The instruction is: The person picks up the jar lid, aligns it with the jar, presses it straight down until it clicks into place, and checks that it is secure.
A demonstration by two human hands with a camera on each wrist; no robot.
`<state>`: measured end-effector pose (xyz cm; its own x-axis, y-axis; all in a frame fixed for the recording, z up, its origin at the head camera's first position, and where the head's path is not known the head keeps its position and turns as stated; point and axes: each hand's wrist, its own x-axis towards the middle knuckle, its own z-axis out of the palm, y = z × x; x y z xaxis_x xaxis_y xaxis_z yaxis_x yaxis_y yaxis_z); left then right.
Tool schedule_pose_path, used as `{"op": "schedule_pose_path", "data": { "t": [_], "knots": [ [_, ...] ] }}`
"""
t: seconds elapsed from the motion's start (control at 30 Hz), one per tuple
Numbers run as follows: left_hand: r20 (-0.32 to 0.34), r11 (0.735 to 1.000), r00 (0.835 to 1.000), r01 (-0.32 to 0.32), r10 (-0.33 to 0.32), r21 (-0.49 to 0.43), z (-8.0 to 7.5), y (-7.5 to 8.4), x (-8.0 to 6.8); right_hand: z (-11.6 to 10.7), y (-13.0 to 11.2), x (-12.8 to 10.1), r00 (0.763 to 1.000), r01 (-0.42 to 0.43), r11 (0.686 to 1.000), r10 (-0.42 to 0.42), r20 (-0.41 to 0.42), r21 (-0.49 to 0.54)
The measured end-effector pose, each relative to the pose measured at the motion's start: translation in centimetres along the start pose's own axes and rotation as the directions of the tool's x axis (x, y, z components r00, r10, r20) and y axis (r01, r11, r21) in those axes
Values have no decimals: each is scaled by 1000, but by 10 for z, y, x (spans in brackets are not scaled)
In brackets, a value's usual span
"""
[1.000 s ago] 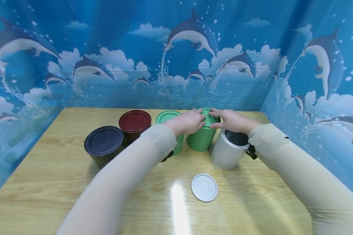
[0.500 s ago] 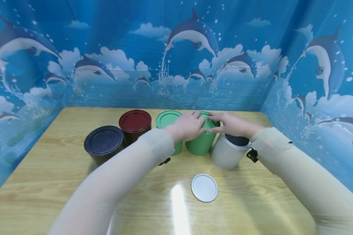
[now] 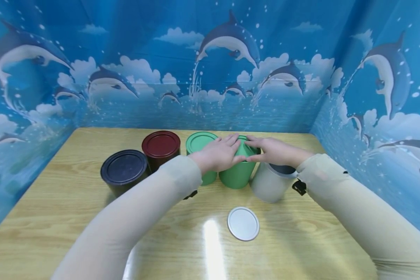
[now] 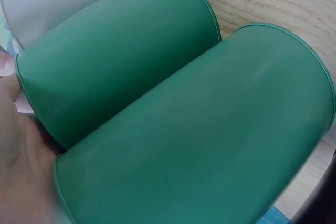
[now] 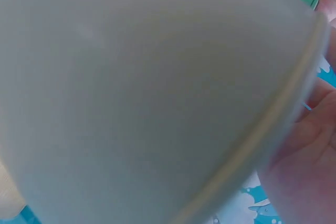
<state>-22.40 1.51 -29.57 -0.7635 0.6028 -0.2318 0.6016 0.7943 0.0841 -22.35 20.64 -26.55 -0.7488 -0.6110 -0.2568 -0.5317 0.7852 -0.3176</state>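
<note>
Two green cylindrical canisters stand side by side at the back middle. Over the top of the right-hand green canister [image 3: 236, 175] lies my left hand [image 3: 217, 154], palm down with fingers extended across its left side. My right hand [image 3: 274, 151] touches the same top from the right, thumb and fingers spread apart. The hands cover much of that top. The left green canister [image 3: 200, 142] has a lid and is partly behind my left hand. Below my right forearm, the white canister [image 3: 269, 184] stands with its dark opening showing. A round white lid [image 3: 243, 223] lies in front.
A dark red canister [image 3: 161, 144] and a black canister [image 3: 124, 167], both lidded, stand at the left. The wooden table [image 3: 182, 241] ends at a blue dolphin-print curtain [image 3: 143, 39] at the back and sides.
The right-hand green canister has shifted slightly towards me, both hands moving with it. My left hand's fingers have straightened. The other canisters and the white lid have stayed put.
</note>
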Motion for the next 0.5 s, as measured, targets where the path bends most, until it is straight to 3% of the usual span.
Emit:
{"op": "schedule_pose_path", "data": {
  "t": [0.3,0.5],
  "knots": [
    [23,1000,1000,9,-9,-1,-2,1,0,1,3,-1,1000,11,1000,-11,5,14],
    [26,999,999,-28,28,-20,-2,0,0,3,2,-3,999,5,998,-7,40,60]
  ]
}}
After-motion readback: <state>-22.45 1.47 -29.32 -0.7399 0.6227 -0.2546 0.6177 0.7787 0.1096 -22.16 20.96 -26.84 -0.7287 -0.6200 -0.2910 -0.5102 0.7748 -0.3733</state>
